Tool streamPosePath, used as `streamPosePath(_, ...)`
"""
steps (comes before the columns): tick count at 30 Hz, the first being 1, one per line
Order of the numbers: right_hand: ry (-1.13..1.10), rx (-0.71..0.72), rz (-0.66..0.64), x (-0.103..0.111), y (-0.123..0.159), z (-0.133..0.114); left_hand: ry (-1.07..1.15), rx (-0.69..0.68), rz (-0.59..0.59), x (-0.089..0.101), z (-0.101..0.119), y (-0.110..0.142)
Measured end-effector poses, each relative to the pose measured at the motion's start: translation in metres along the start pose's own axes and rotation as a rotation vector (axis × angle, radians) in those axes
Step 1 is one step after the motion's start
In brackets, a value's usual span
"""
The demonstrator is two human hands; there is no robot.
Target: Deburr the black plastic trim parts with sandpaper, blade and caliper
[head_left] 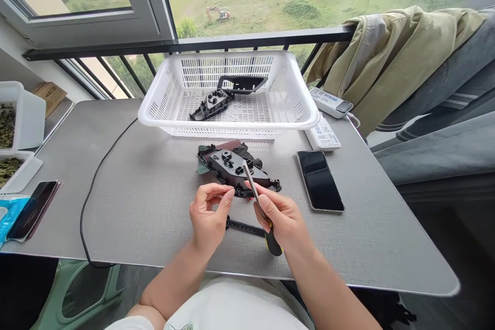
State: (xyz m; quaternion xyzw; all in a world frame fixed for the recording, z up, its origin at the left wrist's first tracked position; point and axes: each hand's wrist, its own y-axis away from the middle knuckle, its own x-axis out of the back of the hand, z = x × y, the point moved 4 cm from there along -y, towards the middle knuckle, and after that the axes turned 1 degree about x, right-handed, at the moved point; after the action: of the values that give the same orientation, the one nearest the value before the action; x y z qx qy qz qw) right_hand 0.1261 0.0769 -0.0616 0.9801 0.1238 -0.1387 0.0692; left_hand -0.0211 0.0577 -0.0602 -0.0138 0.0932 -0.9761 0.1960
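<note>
A black moulded plastic part, long and pointed with small posts and clips, lies mid-table on dark and reddish cloth-like pieces. My left hand is closed in a pinch of thumb and index finger at its near edge. In my right hand is a slim metal-bladed tool with a black and yellow handle; its tip points up over the part. The tool's exact kind does not show. Beneath my hands lies a black ruler-like strip with markings, partly hidden by the tool's handle.
Behind the part stands a white plastic basket holding two black plastic pieces. A phone and white boxes are at the right. Another phone and a black cable lie left.
</note>
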Motion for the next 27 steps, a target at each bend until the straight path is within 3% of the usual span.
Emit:
streamPosePath(9, 0.055, 0.050, 0.050, 0.0000, 0.0018, -0.0037, -0.024, -0.040, -0.081, -0.0037, 0.0053, -0.0001)
streamPosePath(15, 0.049, 0.047, 0.062, -0.0022, 0.0023, -0.0031, -0.071, -0.146, -0.062, -0.0042, 0.0074, -0.0009)
streamPosePath(27, -0.018, 0.075, 0.090, -0.0012, 0.0026, -0.0056, -0.045, -0.136, -0.056, -0.0048, 0.0075, -0.0005)
